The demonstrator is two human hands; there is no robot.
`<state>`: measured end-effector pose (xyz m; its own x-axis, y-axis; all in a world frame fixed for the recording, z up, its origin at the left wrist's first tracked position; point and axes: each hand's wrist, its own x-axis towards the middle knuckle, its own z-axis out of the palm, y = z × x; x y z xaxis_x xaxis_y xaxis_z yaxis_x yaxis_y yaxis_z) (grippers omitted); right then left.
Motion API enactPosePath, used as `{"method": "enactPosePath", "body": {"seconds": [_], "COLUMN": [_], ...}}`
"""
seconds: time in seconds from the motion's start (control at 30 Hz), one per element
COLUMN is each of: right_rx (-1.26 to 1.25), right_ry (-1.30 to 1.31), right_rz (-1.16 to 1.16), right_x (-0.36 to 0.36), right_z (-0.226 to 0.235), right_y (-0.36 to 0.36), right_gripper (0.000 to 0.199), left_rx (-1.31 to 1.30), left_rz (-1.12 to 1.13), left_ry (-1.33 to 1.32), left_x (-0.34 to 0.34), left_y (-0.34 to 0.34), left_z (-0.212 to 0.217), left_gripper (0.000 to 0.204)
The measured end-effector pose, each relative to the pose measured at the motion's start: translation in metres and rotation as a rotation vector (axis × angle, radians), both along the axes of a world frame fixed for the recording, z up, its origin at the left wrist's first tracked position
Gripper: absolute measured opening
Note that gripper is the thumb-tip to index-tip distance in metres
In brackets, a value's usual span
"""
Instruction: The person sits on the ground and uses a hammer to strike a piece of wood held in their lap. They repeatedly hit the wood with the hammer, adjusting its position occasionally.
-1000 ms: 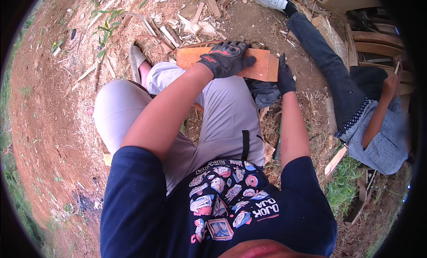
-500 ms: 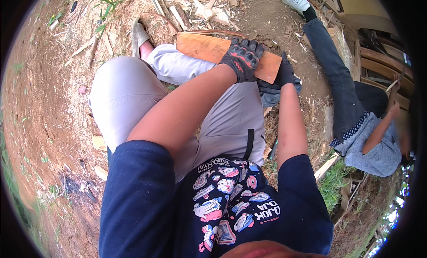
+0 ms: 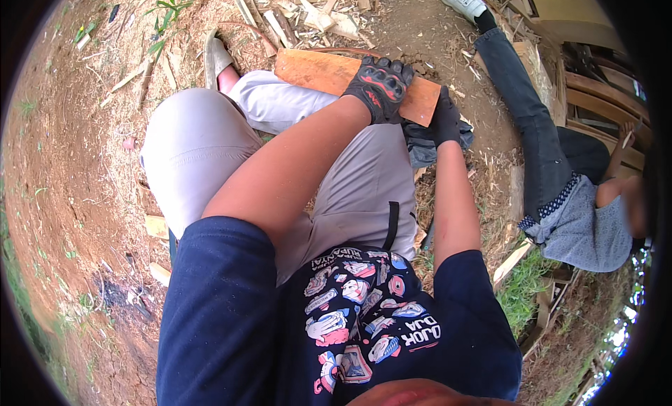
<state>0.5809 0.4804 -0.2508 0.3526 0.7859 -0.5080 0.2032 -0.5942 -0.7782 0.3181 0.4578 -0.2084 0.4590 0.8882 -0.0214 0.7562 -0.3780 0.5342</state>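
Note:
A reddish-orange wooden board (image 3: 318, 68) lies slantwise above my shin and thigh, its right end nearer to me. My left hand (image 3: 381, 91), in a black glove with red trim and hard knuckle pads, wraps across the top of the board near its right part; its fingertips go over the far edge and are hidden. At the right end, my right hand (image 3: 445, 119) in a dark glove grips the board's end, with its fingers pointing away from me. Crumpled dark cloth or plastic (image 3: 423, 152) lies under that end, beside my knee.
Wood offcuts (image 3: 280, 28) and shavings lie scattered on the dirt ahead. A green plant (image 3: 168, 17) grows at the far left. On the right another person's leg (image 3: 514, 91) stretches out, beside stacked curved wooden pieces (image 3: 602, 98). Grass (image 3: 525, 294) grows near my right elbow.
The board and both my hands have shifted slightly left. My right hand has turned a little at the board's end. The other person's arm and upper body at right have moved.

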Motion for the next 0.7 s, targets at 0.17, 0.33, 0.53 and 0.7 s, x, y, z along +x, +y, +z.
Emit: {"method": "enactPosePath", "body": {"seconds": [0.17, 0.33, 0.53, 0.7], "right_rx": [0.214, 0.289, 0.313, 0.254], "right_ry": [-0.605, -0.226, -0.185, -0.216], "right_rz": [0.319, 0.171, -0.221, -0.348], "right_x": [0.069, 0.031, 0.119, 0.157], "right_z": [-0.023, 0.074, 0.130, 0.117], "right_y": [-0.039, -0.118, -0.223, -0.291], "right_gripper": [0.056, 0.041, 0.033, 0.037], "left_rx": [-0.042, -0.040, -0.110, -0.104], "left_rz": [-0.101, -0.038, -0.180, -0.335], "left_ry": [-0.044, -0.103, -0.023, 0.031], "left_x": [0.009, -0.006, 0.023, 0.088], "left_y": [0.008, 0.008, 0.016, 0.018], "left_z": [0.018, 0.018, 0.070, 0.107], "left_gripper": [0.101, 0.104, 0.114, 0.120]}}
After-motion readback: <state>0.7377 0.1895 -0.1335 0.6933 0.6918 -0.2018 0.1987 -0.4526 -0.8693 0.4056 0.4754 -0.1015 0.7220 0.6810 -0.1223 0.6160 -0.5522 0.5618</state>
